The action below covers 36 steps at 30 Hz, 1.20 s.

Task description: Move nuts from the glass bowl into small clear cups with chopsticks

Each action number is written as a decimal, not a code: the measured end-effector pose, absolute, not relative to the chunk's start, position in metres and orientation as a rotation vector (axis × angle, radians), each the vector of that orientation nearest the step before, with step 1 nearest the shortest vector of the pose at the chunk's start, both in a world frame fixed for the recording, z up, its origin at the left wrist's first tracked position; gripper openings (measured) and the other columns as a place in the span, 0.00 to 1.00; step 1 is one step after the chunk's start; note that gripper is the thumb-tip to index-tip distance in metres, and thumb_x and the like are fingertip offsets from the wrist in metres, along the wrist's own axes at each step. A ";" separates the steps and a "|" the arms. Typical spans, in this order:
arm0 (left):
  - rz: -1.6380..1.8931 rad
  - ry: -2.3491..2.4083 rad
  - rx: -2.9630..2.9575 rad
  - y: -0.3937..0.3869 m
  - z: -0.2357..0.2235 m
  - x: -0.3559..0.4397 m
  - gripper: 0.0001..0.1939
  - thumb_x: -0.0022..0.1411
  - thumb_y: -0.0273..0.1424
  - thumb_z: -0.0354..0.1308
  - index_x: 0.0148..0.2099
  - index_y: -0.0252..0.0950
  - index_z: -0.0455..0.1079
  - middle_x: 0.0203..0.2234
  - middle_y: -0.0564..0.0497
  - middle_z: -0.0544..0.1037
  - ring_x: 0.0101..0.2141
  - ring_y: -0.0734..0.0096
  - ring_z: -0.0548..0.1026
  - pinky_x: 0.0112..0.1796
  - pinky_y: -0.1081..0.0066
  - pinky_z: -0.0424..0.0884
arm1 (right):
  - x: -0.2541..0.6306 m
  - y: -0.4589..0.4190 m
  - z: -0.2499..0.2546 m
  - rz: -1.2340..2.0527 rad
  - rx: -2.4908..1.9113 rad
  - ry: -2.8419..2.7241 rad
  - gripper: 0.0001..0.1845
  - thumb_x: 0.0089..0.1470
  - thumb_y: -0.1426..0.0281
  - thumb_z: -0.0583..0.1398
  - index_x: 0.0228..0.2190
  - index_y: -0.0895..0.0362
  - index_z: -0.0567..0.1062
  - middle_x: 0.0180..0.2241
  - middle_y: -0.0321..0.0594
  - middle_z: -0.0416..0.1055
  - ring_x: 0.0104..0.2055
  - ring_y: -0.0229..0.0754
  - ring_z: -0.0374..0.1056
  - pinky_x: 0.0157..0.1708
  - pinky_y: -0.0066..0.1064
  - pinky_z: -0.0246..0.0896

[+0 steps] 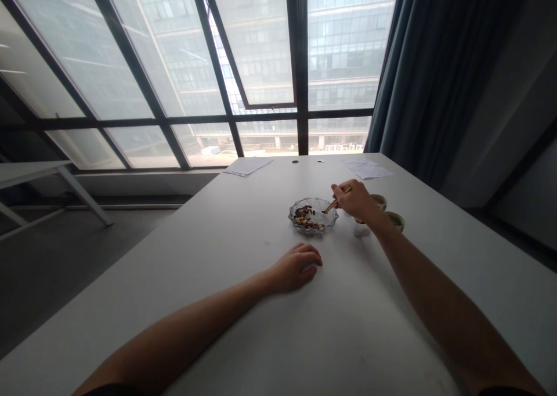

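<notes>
My right hand [355,200] grips a pair of chopsticks [332,205], slanting down to the left over a clear scalloped glass bowl [333,222]. A small dark piece shows at their tips, inside the bowl's right side. Pale nuts [308,224] and dark dried pieces [304,211] lie mostly toward the bowl's left and front. Just in front of the bowl, my left hand [296,267] rests on the table with loosely bent fingers and the thumb apart, holding nothing. Small bowls [395,219] stand behind my right wrist, partly hidden by it; their contents cannot be made out.
The white table [217,256] stretches to the windows. Papers lie at its far left [248,166] and far right [369,168]. A dark round spot [295,162] is near the far edge. Another table [35,172] stands off to the left, and a blue curtain [426,94] hangs at right.
</notes>
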<state>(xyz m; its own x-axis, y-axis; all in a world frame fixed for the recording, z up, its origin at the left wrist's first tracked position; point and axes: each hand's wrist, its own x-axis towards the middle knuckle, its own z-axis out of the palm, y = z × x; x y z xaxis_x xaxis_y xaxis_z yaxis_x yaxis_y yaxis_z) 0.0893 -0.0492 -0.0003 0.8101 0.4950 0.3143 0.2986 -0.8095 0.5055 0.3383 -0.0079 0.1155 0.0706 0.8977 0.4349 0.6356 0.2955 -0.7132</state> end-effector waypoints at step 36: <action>0.610 0.588 2.556 -0.046 -0.006 0.083 0.11 0.66 0.25 0.58 0.48 0.40 0.76 0.49 0.47 0.78 0.51 0.59 0.72 0.57 0.62 0.69 | 0.360 -0.019 0.143 0.511 -1.526 -1.394 0.20 0.64 0.66 0.62 0.21 0.61 0.77 0.21 0.49 0.78 0.19 0.43 0.75 0.19 0.28 0.73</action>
<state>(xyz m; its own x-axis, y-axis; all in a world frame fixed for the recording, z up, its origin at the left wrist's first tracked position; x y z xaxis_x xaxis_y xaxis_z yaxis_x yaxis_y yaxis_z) 0.0834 -0.0457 -0.0061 0.8117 0.4923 0.3143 0.2957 -0.8104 0.5058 0.3601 -0.0189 0.1434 0.2564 0.9213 0.2925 0.5139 0.1263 -0.8485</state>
